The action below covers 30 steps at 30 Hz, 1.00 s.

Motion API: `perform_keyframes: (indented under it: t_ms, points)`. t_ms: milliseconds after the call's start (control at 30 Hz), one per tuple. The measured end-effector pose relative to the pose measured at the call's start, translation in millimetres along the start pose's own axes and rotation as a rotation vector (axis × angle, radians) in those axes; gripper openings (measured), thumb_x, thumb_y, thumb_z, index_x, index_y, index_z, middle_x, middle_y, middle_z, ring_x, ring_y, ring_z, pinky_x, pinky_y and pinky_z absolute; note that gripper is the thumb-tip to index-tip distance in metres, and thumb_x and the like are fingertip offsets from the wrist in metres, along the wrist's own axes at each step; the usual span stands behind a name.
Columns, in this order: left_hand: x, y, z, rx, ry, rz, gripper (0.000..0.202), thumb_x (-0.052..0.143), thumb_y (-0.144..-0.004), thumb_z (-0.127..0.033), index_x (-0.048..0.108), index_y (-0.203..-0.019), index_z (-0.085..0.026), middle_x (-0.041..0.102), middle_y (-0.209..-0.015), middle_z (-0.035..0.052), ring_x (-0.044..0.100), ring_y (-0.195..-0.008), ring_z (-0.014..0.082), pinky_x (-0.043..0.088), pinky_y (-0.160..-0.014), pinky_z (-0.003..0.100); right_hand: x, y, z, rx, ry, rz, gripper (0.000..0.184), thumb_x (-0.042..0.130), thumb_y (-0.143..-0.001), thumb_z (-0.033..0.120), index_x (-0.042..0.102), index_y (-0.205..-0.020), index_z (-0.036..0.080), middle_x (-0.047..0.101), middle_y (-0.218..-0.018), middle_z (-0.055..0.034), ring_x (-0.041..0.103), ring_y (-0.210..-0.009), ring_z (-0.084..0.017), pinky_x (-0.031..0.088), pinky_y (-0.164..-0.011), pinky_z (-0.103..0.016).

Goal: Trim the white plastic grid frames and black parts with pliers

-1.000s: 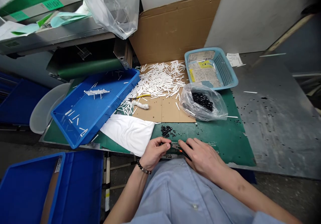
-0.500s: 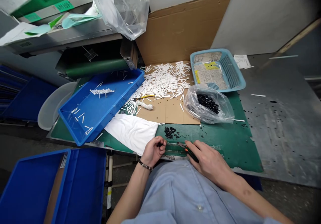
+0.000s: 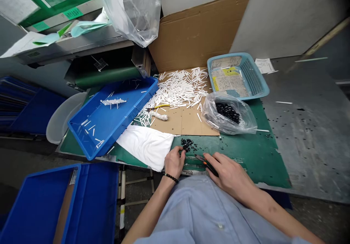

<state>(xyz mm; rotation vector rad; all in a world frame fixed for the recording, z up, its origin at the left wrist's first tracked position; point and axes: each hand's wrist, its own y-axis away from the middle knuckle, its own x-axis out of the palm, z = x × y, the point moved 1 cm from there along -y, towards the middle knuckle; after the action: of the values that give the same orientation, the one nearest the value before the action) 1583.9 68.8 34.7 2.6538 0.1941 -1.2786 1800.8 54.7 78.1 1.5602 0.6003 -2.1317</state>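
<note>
Head view: the left hand [image 3: 173, 162] rests curled at the near edge of a green cutting mat [image 3: 247, 167], its fingertips drawn together just beside a small heap of black pieces [image 3: 186, 144]; whether they pinch one is too small to tell. The right hand [image 3: 229, 174] lies to its right, fingers closed around orange-and-black side cutters [image 3: 205, 162], with the tips pointing left toward the heap. Left of the hands lies a white cloth [image 3: 144, 147]. Farther out, white plastic sticks [image 3: 179, 91] spread across a sheet of cardboard [image 3: 186, 124], with a yellow-handled tool [image 3: 160, 106] among them. A clear bag [image 3: 228, 122] holding more black pieces sits to the right, with a light-blue basket [image 3: 237, 55] beyond it. A blue tray [image 3: 131, 93] sits at left, its edge over the sticks.
</note>
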Motion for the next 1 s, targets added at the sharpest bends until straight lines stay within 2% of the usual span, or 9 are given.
perform_keyframes:
  t_ms: [167,433,567,633,700,800,900,1000]
  points:
    - [-1.4,-2.8,-0.1,-0.042,0.086,0.037,0.012,0.055,-0.083,-0.027,0.062,-0.078,-0.020,0.040,-0.051,-0.0064,0.042,-0.051,0.0105,0.028,-0.055,0.022,-0.4,-0.6,1.0,-0.008,0.003,0.003,0.038,0.047,-0.091,0.028,0.044,-0.129,0.020,0.052,-0.094,-0.0042,0.054,-0.082,-0.020,0.046,-0.068,-0.032]
    - [0.9,-2.2,-5.9,-0.009,0.030,0.006,0.017,0.054,-0.085,-0.031,0.065,-0.089,-0.019,0.043,-0.055,-0.0050,0.042,-0.053,0.0112,0.028,-0.056,0.024,-1.6,-0.1,2.2,-0.012,-0.007,-0.004,0.038,0.048,-0.091,0.027,0.045,-0.128,0.020,0.052,-0.093,-0.0041,0.053,-0.081,-0.019,0.045,-0.069,-0.032]
    - [1.0,-5.5,-6.7,-0.039,0.122,0.027,0.013,0.054,-0.082,-0.028,0.064,-0.083,-0.019,0.043,-0.054,-0.0050,0.042,-0.054,0.0109,0.029,-0.057,0.024,-0.5,0.5,1.5,-0.010,-0.009,0.001,0.039,0.048,-0.091,0.028,0.044,-0.129,0.020,0.052,-0.094,-0.0040,0.053,-0.083,-0.019,0.045,-0.070,-0.032]
    - [-1.0,-7.3,-5.6,-0.105,0.262,0.018,0.009,0.056,-0.078,-0.025,0.061,-0.077,-0.017,0.047,-0.057,-0.0038,0.044,-0.056,0.0105,0.031,-0.057,0.023,-0.4,0.8,1.0,-0.006,-0.009,0.003,0.039,0.048,-0.092,0.028,0.043,-0.129,0.020,0.052,-0.095,-0.0040,0.052,-0.083,-0.019,0.045,-0.071,-0.033]
    - [-4.6,-8.4,-4.1,-0.224,0.506,0.044,0.007,0.056,-0.074,-0.023,0.058,-0.073,-0.016,0.052,-0.061,-0.0020,0.042,-0.055,0.0092,0.029,-0.054,0.022,-0.6,0.9,0.7,0.000,-0.012,0.004,0.039,0.047,-0.092,0.029,0.043,-0.130,0.020,0.052,-0.095,-0.0042,0.052,-0.084,-0.019,0.045,-0.072,-0.033]
    - [-12.9,-7.9,-4.0,-0.401,0.974,0.171,0.010,0.058,-0.070,-0.023,0.051,-0.070,-0.016,0.058,-0.068,0.0014,0.036,-0.050,0.0063,0.021,-0.047,0.020,-1.3,0.5,0.9,0.009,-0.021,0.017,0.040,0.047,-0.092,0.029,0.042,-0.131,0.021,0.052,-0.097,-0.0046,0.052,-0.084,-0.020,0.045,-0.072,-0.033]
    - [-23.7,-5.4,-6.6,-0.423,1.245,0.269,0.018,0.066,-0.067,-0.022,0.051,-0.071,-0.014,0.061,-0.074,0.0043,0.037,-0.053,0.0046,0.021,-0.047,0.017,-2.7,-1.0,1.6,0.007,-0.020,0.028,0.040,0.047,-0.092,0.030,0.042,-0.131,0.021,0.052,-0.098,-0.0054,0.052,-0.086,-0.021,0.045,-0.071,-0.033]
    - [-31.4,-1.3,-10.8,-0.393,1.305,0.313,0.020,0.072,-0.068,-0.021,0.056,-0.076,-0.012,0.060,-0.073,0.0034,0.039,-0.055,0.0038,0.023,-0.049,0.015,-4.7,-3.7,2.7,-0.010,-0.011,0.033,0.040,0.047,-0.091,0.029,0.043,-0.130,0.021,0.053,-0.099,-0.0062,0.052,-0.086,-0.021,0.045,-0.071,-0.033]
